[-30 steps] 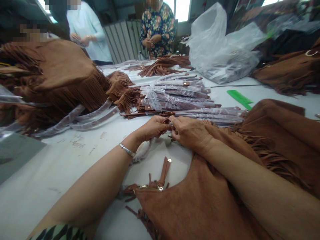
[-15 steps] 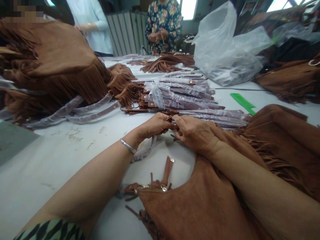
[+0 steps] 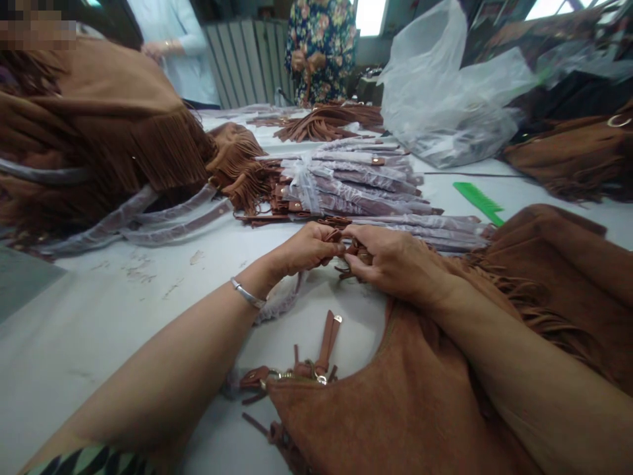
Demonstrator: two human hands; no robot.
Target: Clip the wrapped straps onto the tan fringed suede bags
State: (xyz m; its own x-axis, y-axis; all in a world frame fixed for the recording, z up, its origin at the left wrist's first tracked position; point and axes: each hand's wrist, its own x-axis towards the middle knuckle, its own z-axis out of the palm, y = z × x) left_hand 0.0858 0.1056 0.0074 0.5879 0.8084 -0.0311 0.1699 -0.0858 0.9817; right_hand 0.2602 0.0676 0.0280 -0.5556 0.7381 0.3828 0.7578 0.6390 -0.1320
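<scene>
My left hand and my right hand meet at the middle of the white table. Between their fingertips they pinch the end of a brown strap wrapped in thin plastic. The wrapped strap trails down under my left wrist. A brown suede fringed bag lies under my right forearm. Its strap tab and metal ring rest on the table near me.
A bundle of plastic-wrapped straps lies just beyond my hands. Fringed bags are piled at the left and right. A green comb and a clear plastic bag lie at the right. Two people stand at the far end.
Both hands stay together on the strap end, fingers shifting slightly. The view has tilted down a little.
</scene>
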